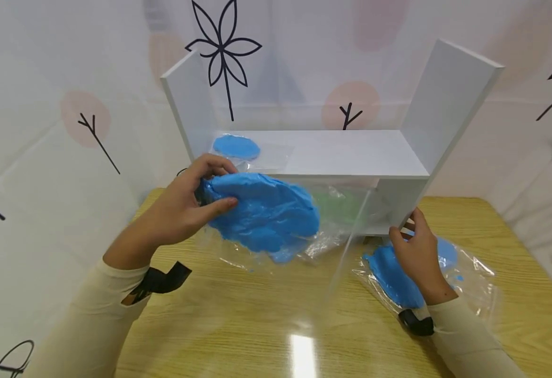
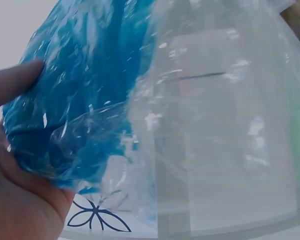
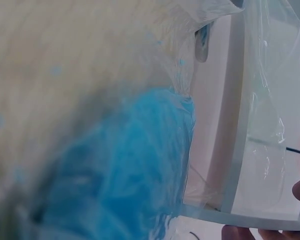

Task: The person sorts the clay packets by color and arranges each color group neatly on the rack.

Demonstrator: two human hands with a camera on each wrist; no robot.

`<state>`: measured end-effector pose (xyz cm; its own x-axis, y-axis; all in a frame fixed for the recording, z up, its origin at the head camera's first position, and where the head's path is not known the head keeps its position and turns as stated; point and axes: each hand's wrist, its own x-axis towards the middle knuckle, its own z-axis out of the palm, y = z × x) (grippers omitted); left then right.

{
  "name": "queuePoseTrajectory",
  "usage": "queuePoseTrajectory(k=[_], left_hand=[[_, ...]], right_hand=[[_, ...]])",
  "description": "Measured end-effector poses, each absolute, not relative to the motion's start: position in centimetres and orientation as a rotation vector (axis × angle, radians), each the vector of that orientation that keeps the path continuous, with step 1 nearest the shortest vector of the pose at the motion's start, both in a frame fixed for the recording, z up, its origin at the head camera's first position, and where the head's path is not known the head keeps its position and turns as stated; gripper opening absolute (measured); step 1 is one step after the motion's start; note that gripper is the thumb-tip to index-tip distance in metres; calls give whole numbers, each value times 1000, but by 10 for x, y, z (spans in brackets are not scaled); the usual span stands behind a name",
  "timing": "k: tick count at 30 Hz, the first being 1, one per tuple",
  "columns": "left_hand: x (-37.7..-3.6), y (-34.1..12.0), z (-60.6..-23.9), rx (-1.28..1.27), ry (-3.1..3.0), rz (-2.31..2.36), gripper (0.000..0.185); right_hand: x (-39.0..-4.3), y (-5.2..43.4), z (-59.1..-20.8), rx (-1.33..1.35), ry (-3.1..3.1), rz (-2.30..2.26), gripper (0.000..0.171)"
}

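My left hand [image 1: 176, 212] grips one end of a clear plastic bag of blue, putty-like material [image 1: 266, 210], thumb in front and fingers behind. The bag is raised in front of a white shelf unit [image 1: 342, 152], its clear end hanging to the right. In the left wrist view the thumb presses the wrinkled blue mass [image 2: 90, 75]. My right hand [image 1: 419, 257] holds the lower front edge of the unit's right side panel [image 3: 250, 220], between thumb and fingers. Beneath that wrist, another bag with blue material [image 1: 394, 275] lies on the table.
A flat bag with a blue patch [image 1: 236, 147] lies on the unit's upper board, at the left. Something pale green [image 1: 337, 207] shows through the clear plastic, below that board. The unit stands toward the back of the wooden table [image 1: 238, 325], before a patterned cloth backdrop [image 1: 294, 63].
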<state>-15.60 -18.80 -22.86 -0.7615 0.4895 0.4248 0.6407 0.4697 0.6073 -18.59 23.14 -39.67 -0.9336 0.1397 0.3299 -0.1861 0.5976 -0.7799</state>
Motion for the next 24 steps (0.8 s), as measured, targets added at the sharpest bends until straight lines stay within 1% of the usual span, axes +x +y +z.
queuePoseTrajectory(k=[4,11,24], left_hand=[[-167,-184,-218,-884,-2454,-1225,43],[-188,-177,-201,-832,-2361,-1213,45],[-224,-156,-169,-540,-2496,-1246,47]], right_hand=[[-186,231,-397,36,-2471,1247,62],[-184,232,-398,43,-2459,1260,61],[-184,229,-399,42,-2438,1275,58]])
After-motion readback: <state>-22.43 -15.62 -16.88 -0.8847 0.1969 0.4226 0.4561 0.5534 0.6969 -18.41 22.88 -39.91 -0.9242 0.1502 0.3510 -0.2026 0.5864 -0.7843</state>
